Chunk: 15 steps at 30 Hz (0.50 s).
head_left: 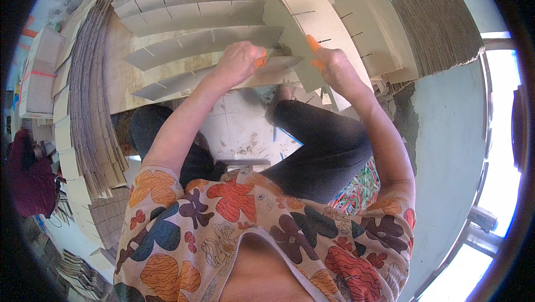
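Note:
My left hand (241, 61) is closed above the nearest slotted cardboard strip (178, 79), orange covers on its fingertips. Whether it grips that strip's upper edge cannot be made out. Beyond it, several more strips (198, 45) stand on edge in rows, their right ends meeting a crosswise cardboard strip (291, 37). My right hand (339, 72), also with orange finger covers, lies across a pale slotted strip (317, 15) on the right. Its forefinger and thumb reach over that strip's left edge and seem to hold it; the thumb's underside is hidden.
Stacks of slotted strips (376, 34) and brown cardboard (437, 23) lie at the right. A tall cardboard stack (92, 95) and a white carton (40, 73) stand left. Below are my crossed legs (317, 140), pale floor tiles (237, 126) and coloured strands (359, 190).

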Each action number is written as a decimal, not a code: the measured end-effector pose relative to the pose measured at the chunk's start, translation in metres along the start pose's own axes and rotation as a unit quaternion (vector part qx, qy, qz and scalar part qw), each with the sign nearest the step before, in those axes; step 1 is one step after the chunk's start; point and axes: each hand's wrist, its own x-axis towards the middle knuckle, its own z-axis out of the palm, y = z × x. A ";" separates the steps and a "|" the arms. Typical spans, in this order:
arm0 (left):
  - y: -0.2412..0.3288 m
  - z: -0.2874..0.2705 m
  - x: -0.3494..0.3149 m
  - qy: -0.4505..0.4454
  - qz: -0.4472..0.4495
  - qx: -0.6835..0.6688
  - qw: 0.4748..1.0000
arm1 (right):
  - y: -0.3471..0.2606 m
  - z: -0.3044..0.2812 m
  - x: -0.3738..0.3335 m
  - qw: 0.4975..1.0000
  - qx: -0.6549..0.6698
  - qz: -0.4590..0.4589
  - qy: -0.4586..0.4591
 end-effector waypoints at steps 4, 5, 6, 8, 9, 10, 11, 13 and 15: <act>-0.001 -0.001 0.002 -0.026 0.019 0.005 0.999 | 0.011 0.032 -0.004 0.990 -0.139 0.001 -0.033; -0.003 0.001 0.001 -0.032 0.022 0.001 0.999 | 0.001 0.027 0.001 0.986 -0.156 0.013 -0.049; -0.003 0.001 0.000 -0.026 0.017 0.006 1.000 | -0.007 0.019 0.005 0.982 -0.173 0.025 -0.065; -0.001 0.000 -0.001 -0.013 0.008 0.017 1.000 | -0.013 0.008 0.011 0.980 -0.188 0.041 -0.046; 0.001 -0.002 -0.002 -0.014 0.008 0.016 1.000 | -0.012 0.003 0.014 0.981 -0.186 0.045 -0.012; 0.004 -0.006 -0.004 -0.014 0.007 0.015 1.000 | -0.010 -0.001 0.017 0.982 -0.183 0.048 0.022; 0.008 -0.012 -0.003 -0.014 0.009 0.012 1.000 | -0.007 -0.011 0.019 0.976 -0.192 0.064 0.081; 0.012 -0.020 -0.002 -0.036 -0.021 0.030 0.999 | 0.007 -0.030 0.020 0.954 -0.205 0.092 0.197; 0.020 -0.027 0.001 0.009 0.005 0.025 1.000 | 0.030 -0.043 0.014 0.927 -0.282 0.174 0.174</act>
